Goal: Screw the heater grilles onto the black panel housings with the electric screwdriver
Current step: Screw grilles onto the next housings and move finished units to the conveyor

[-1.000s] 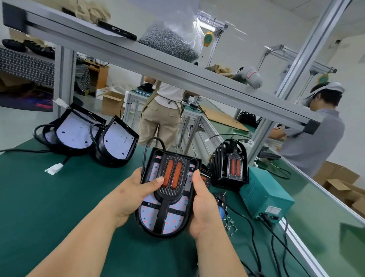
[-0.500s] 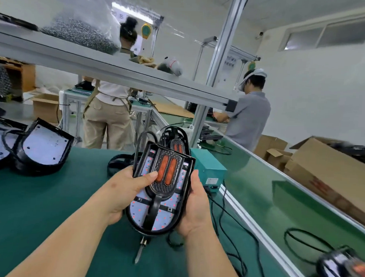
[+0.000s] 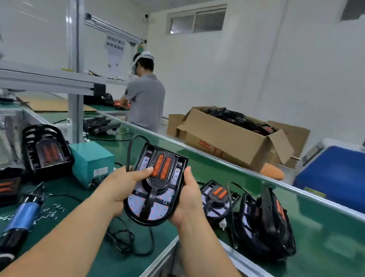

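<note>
- Black panel housing [image 3: 167, 202], a flat plastic shell w/ a rounded lower end & a pale dotted inner sheet, is held in mid-air at centre view. It sits above the near edge of the green-matted bench [image 3: 86, 253], w/ its face toward the camera.
- Heater grille [image 3: 157, 181], a black spoon-shaped mesh piece w/ two orange bars, sits on the housing's upper half. Its stem runs down the middle.
- Left hand [image 3: 120, 186] grips the housing's left edge. The thumb lies across the grille just beside the orange bars, & the fingers are curled behind.
- Right hand [image 3: 187, 200] grips the right edge, w/ the thumb up along the rim & the fingers wrapped behind.
- Thin black cable [image 3: 128, 157] loops up from the housing's top-left.
- Electric screwdriver [image 3: 22, 217], a blue & black cylinder, lies on the bench far left, well apart from both hands. Small silver screws [image 3: 51, 207] are scattered just beside it.
- Teal metal box [image 3: 92, 160] stands behind the left hand. To its left is an upright black grilled unit [image 3: 45, 152].
- To the right, on the lower green lane, more black housings [image 3: 267, 220] lie & lean together.
- Beyond them are an open cardboard box [image 3: 229, 138] of black parts & a blue plastic bin [image 3: 337, 175].
- A person in a grey shirt [image 3: 145, 99] stands at the far bench, back turned.
</note>
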{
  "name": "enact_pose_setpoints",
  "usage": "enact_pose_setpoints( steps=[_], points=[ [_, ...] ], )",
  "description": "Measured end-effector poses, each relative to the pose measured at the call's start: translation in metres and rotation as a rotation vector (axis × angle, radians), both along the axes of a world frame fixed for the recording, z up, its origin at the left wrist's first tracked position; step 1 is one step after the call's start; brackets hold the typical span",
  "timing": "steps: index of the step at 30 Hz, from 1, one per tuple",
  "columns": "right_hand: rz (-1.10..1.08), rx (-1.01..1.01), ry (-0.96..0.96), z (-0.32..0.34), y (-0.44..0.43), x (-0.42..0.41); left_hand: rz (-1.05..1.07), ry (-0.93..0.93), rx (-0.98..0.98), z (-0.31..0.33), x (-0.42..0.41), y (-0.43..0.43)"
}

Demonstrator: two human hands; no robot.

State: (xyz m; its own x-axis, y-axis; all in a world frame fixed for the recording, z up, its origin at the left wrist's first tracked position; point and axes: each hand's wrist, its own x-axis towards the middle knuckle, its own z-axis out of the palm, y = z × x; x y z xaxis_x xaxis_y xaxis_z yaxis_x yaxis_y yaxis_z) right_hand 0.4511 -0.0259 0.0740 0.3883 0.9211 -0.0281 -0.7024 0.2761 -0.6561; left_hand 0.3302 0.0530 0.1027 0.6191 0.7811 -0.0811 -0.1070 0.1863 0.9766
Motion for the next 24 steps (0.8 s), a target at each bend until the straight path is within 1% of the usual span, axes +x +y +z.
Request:
enact_pose_setpoints(
  steps=[6,10,13,17,21,22,24],
  points=[
    [-0.156,-0.056,0.090,-0.002,-0.044,0.054,-0.170,0.036,-0.065,-0.003,0.070,-0.025],
    [-0.281,-0.074,0.150,-0.007,-0.055,0.080,-0.194,0.001,-0.137,-0.004,0.097,-0.026],
    [-0.389,-0.141,0.141,-0.008,-0.057,0.095,-0.203,-0.034,-0.080,-0.008,0.113,-0.025],
    [-0.633,-0.308,0.049,-0.006,-0.058,0.110,-0.198,-0.034,-0.005,-0.012,0.139,-0.028],
    [-0.809,-0.506,-0.202,-0.007,-0.063,0.123,-0.143,0.019,-0.004,-0.021,0.160,-0.031],
    [-0.847,-0.535,-0.247,-0.007,-0.066,0.124,-0.138,0.033,0.001,-0.025,0.165,-0.032],
    [-0.880,-0.522,-0.335,-0.010,-0.071,0.126,-0.133,0.067,0.039,-0.032,0.173,-0.033]
  ],
)
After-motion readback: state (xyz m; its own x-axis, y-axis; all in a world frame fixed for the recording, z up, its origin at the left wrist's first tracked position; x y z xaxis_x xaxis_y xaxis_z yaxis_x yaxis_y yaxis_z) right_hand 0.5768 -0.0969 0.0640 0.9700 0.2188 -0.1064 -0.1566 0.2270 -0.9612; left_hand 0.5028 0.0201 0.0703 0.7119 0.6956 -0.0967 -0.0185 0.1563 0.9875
